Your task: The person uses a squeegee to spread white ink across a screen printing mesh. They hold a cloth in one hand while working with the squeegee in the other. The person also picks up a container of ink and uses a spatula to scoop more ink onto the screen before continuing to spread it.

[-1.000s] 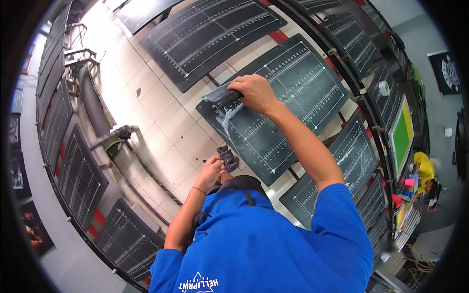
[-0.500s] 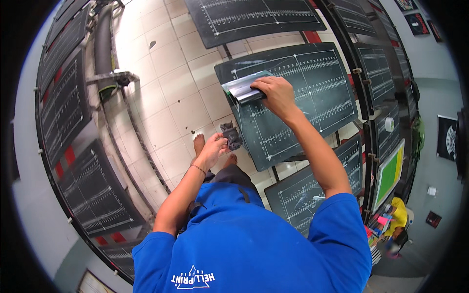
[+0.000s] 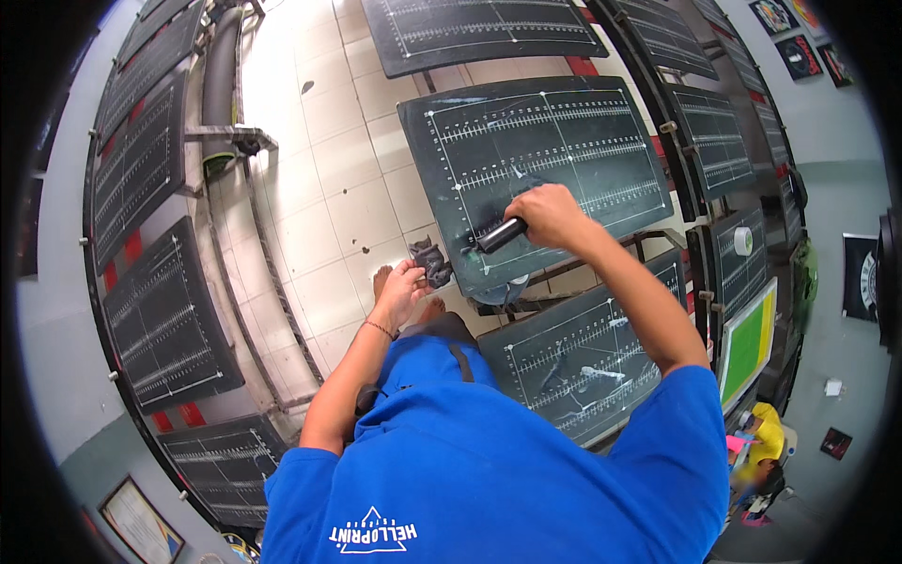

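My right hand point(image 3: 550, 218) is closed round a squeegee-like tool point(image 3: 501, 236), its black rounded bar low over the near left part of a dark green board point(image 3: 526, 141). Whether the bar touches the board I cannot tell. White ruler lines and grid marks cover this board, and a pale smear shows beside the hand. Just off the board's left corner, my left hand point(image 3: 399, 287) pinches a crumpled dark grey rag point(image 3: 430, 263).
Similar marked boards stand in rows: one beyond point(image 3: 489, 33), one nearer me point(image 3: 583, 367), others along the left rail point(image 3: 169, 320) and right rail. A green and yellow screen frame point(image 3: 749, 343) leans at right. Someone in yellow point(image 3: 769, 432) is further off. White tiles point(image 3: 319, 169) form the floor.
My right hand has come nearer to me across the board, and the tool has turned so its silver face no longer shows. My left hand still pinches the rag. The view has shifted slightly.
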`<state>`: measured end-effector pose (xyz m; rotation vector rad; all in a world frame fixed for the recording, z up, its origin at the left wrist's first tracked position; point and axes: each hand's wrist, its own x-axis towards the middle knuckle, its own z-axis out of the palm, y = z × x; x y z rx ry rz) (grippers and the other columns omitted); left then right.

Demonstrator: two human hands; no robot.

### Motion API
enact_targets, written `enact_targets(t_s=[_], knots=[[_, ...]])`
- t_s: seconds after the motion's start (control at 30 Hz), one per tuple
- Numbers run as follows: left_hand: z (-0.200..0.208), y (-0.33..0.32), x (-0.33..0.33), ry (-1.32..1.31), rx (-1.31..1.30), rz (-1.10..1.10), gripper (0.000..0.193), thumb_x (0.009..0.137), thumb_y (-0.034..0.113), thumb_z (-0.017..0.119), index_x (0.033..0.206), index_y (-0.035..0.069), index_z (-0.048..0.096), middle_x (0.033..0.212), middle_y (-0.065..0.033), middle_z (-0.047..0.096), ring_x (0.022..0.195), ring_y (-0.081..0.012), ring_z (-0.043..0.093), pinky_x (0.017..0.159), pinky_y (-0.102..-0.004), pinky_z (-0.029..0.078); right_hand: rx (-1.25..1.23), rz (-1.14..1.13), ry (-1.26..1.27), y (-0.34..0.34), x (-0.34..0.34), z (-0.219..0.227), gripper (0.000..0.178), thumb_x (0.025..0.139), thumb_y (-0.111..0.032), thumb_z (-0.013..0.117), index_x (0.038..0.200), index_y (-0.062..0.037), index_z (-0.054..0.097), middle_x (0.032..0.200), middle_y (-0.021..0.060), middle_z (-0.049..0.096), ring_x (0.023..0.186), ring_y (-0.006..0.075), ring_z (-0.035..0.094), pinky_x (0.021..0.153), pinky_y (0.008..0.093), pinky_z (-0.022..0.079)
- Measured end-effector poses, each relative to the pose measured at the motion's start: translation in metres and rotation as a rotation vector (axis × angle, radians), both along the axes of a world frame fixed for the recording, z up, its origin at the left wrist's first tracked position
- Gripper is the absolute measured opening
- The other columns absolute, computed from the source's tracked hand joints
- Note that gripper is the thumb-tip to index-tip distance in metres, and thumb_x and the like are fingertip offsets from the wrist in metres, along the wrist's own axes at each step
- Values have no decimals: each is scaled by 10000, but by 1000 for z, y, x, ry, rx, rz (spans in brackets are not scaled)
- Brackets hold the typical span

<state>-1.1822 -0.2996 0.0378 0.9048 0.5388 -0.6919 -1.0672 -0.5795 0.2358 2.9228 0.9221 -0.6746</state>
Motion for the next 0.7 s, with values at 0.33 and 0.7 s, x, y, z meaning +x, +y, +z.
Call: enact_targets(t_s=[0.33, 0.7], knots=[[2, 24, -9, 5, -44, -82, 142, 976, 76, 535, 1118, 81, 531, 1040, -57, 633, 883, -186, 631, 811, -353, 544, 400, -811, 713, -93, 67, -15, 287, 600, -47, 683, 875, 33, 676, 784, 93, 684, 693, 202, 652, 660, 324, 537], [-6, 36, 2, 3, -63, -183, 139, 972, 55, 537, 1105, 93, 533, 941, -29, 623, 800, -155, 623, 740, -327, 555, 1471, -1507, 551, -162, -58, -52, 334, 705, -52, 660, 1029, 18, 618, 958, 110, 674, 820, 229, 687, 758, 357, 583]])
